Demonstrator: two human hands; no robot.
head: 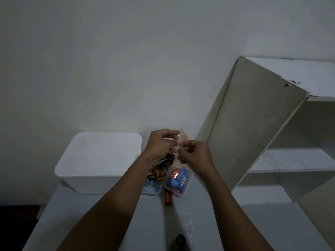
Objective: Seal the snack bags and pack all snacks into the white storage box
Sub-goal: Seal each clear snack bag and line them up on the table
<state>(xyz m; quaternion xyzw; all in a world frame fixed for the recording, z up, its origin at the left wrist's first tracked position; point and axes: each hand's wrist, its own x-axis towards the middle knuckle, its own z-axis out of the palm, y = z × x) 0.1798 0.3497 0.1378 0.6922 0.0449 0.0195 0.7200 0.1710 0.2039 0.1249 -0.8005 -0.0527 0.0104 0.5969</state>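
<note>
The left hand (161, 144) and right hand (195, 153) each pinch the top of 1 clear snack bag (178, 178) near the table's (90, 223) far edge. White script on its blue packets (181, 180) is too blurred to read. The white storage box (98, 160) sits at the far left corner.

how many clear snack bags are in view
2 sure: held bag pinched at its top by left hand and right hand; blue-pack bag left of it. Dark wrappers, part hidden, may be a third.
</note>
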